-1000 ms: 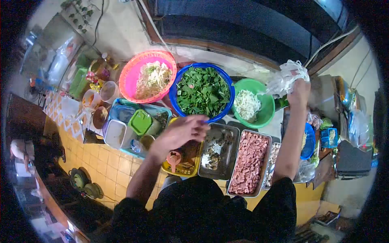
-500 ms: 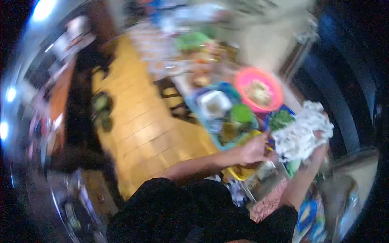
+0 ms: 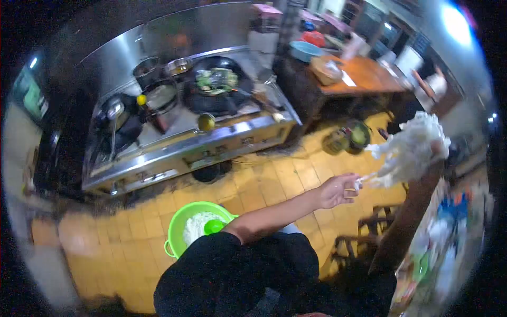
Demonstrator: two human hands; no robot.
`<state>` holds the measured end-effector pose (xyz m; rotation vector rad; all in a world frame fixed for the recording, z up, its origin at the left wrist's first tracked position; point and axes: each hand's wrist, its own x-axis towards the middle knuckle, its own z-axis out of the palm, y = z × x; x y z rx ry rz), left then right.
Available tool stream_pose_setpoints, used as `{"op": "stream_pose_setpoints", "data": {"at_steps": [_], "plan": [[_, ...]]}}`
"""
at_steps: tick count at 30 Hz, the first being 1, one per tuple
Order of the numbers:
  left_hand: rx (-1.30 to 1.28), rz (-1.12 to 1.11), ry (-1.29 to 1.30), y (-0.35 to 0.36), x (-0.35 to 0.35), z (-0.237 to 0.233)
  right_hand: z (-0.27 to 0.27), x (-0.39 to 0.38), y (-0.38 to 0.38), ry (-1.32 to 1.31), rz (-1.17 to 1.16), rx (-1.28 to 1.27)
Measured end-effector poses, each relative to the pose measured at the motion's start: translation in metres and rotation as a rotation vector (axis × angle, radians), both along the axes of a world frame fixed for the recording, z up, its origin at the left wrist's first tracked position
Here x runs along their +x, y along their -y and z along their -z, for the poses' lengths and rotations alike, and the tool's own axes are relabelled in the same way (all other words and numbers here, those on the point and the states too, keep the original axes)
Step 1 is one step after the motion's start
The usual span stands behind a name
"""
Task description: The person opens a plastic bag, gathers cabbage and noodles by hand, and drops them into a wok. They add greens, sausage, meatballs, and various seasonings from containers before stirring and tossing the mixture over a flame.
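- Bunch of white plastic bags (image 3: 409, 150) is held in the air, right of the steel stove (image 3: 211, 140).
- Right hand (image 3: 438, 152), mostly hidden, grips the bunch's top.
- Left hand (image 3: 338, 191) pinches a strand at its lower edge.
- Green basin (image 3: 177, 232) sits on the floor before the stove.

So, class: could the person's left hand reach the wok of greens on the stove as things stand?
Probably not: the left hand is pinching the plastic bags, and the wok sits across the tiled floor.
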<state>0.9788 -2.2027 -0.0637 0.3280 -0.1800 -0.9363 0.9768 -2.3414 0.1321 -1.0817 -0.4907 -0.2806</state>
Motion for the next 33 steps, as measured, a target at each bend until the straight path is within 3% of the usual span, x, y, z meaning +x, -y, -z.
{"op": "stream_pose_setpoints", "data": {"at_steps": [2, 3, 6, 7, 8, 10, 11, 13, 14, 15, 16, 18, 19, 20, 21, 22, 24, 28, 30, 31, 33], "plan": [[0.159, -0.292, 0.067, -0.06, 0.031, -0.008, -0.003, 0.094, -0.033, -0.02, -0.058, -0.042], [0.269, -0.433, 0.226, -0.091, 0.047, 0.004, -0.006, 0.138, -0.056, -0.054, -0.054, -0.093], [0.706, -0.964, 0.226, -0.182, 0.082, 0.072, -0.023, 0.243, -0.141, -0.102, -0.361, -0.298], [0.789, -1.088, 0.121, -0.211, 0.084, 0.101, -0.022, 0.265, -0.184, -0.146, -0.322, -0.052], [0.627, -1.17, -0.132, -0.235, 0.081, 0.126, -0.023, 0.292, -0.215, -0.145, -0.363, -0.077], [0.423, -1.341, -0.234, -0.264, 0.076, 0.163, -0.015, 0.35, -0.27, -0.182, -0.431, -0.166], [0.421, -1.381, -0.254, -0.277, 0.086, 0.163, -0.003, 0.386, -0.301, -0.039, -0.527, -0.132], [0.47, -1.491, -0.393, -0.291, 0.096, 0.164, 0.009, 0.406, -0.361, -0.186, -0.602, -0.176], [0.478, -1.506, -0.418, -0.296, 0.096, 0.165, 0.038, 0.439, -0.391, -0.124, -0.587, -0.146], [0.589, -1.532, -0.366, -0.305, 0.095, 0.165, 0.044, 0.425, -0.418, -0.226, -0.6, -0.199], [0.703, -1.554, -0.301, -0.317, 0.096, 0.161, 0.069, 0.446, -0.445, -0.126, -0.62, -0.232], [0.695, -1.567, -0.372, -0.329, 0.093, 0.141, 0.104, 0.472, -0.484, -0.264, -0.868, -0.351], [0.652, -1.61, -0.407, -0.335, 0.088, 0.138, 0.12, 0.477, -0.5, -0.39, -0.762, -0.538], [0.609, -1.65, -0.441, -0.339, 0.081, 0.137, 0.145, 0.503, -0.515, -0.549, -0.831, -0.661], [0.657, -1.693, -0.413, -0.344, 0.075, 0.142, 0.165, 0.515, -0.517, -0.206, -0.601, -0.993], [0.752, -1.656, -0.535, -0.35, 0.068, 0.147, 0.209, 0.555, -0.535, 0.361, -0.283, -1.177], [0.733, -1.683, -0.328, -0.362, 0.046, 0.167, 0.202, 0.55, -0.535, 0.743, 0.057, -1.505], [0.63, -1.62, -0.398, -0.375, 0.004, 0.178, 0.185, 0.548, -0.546, 0.537, 0.071, -1.532], [0.747, -1.558, -0.519, -0.384, -0.009, 0.17, 0.168, 0.552, -0.548, 0.521, 0.122, -1.53], [0.826, -1.577, -0.53, -0.387, -0.009, 0.166, 0.163, 0.55, -0.541, 0.611, 0.159, -1.324], [0.866, -1.565, -0.513, -0.397, 0.007, 0.145, 0.146, 0.545, -0.54, 0.528, 0.135, -1.269]]}}
